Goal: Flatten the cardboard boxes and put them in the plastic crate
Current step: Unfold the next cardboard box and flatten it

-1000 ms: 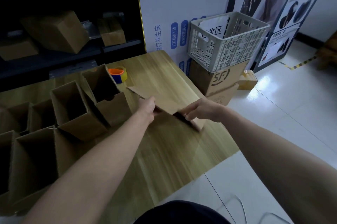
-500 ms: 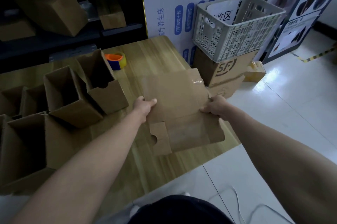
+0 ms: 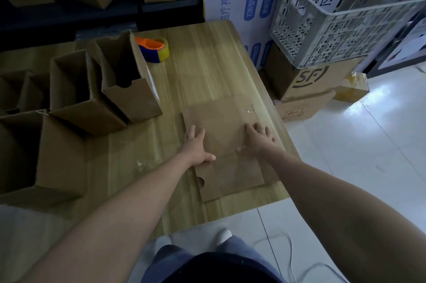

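dark top point(image 3: 219, 269), blue trousers point(image 3: 171, 256), white shoes point(image 3: 223, 235)

Flattened cardboard box point(image 3: 227, 135): brown, lying flat near front right corner of desk point(image 3: 207, 70). Open cardboard boxes point(image 3: 129, 89): erect, clustered at desk left. Plastic crate point(image 3: 341, 36): white, perforated, atop printed carton point(image 3: 306, 79) right of desk.

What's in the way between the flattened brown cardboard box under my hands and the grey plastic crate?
Nothing visible. The flattened brown cardboard box lies on the wooden table; the grey plastic crate stands open-topped on a brown carton past the table's right edge.
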{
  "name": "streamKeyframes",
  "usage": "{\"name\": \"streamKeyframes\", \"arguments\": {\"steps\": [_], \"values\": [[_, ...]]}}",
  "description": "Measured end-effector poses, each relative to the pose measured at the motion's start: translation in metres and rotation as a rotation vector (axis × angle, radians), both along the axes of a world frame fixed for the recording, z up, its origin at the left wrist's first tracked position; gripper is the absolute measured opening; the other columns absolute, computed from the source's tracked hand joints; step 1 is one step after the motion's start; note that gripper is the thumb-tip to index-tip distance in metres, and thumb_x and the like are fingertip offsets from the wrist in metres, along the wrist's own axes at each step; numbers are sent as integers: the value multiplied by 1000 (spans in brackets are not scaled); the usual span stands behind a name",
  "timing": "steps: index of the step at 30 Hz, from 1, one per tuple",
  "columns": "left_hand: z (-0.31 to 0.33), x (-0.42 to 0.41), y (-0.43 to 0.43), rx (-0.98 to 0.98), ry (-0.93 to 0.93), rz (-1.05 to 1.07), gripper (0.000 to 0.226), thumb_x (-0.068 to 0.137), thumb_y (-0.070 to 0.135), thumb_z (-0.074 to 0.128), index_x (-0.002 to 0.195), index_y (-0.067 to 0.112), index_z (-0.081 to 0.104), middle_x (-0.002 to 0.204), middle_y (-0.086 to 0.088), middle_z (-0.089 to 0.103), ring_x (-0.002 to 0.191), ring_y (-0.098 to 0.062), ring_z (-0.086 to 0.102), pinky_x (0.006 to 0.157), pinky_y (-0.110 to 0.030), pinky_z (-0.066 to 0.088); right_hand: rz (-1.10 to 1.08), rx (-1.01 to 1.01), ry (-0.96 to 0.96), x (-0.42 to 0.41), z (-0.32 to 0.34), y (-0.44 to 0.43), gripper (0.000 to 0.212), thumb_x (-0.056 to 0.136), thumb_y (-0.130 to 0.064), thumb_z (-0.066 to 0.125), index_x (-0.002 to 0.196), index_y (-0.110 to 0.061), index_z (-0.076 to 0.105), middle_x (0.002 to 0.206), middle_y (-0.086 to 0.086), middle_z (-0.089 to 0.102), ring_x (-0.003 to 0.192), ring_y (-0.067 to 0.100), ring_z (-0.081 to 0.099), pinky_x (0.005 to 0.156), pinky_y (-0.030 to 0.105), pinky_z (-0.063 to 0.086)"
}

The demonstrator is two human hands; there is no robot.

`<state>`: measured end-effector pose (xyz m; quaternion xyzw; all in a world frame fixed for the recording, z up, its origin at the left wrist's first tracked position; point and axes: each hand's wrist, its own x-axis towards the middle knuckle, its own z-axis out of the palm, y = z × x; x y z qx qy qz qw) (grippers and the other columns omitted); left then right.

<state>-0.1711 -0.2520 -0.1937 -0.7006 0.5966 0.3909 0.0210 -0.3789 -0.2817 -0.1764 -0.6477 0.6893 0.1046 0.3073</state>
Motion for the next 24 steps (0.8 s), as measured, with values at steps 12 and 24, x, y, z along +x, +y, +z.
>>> {"name": "streamKeyframes", "arguments": {"steps": [12,24], "values": [[-11,-4,-20,-45,-236,-134,105,79,37,72,151,24,-3,157,-3,-18,145,-19,-14,117,-40,-1,161,2,46,1,-24,-25,97,87,-45,61,151,-26,-10,157,5,-22,144,35,-15,117,47,4],[-2,11,-58,-350,-122,142,56,89,13,59,141,9,40,149,-10,34,133,-33,34,112,-40,26,134,-116,158,36,-14,-93,81,90,-42,57,152,-24,7,159,7,3,145,36,-2,117,50,10]]}}
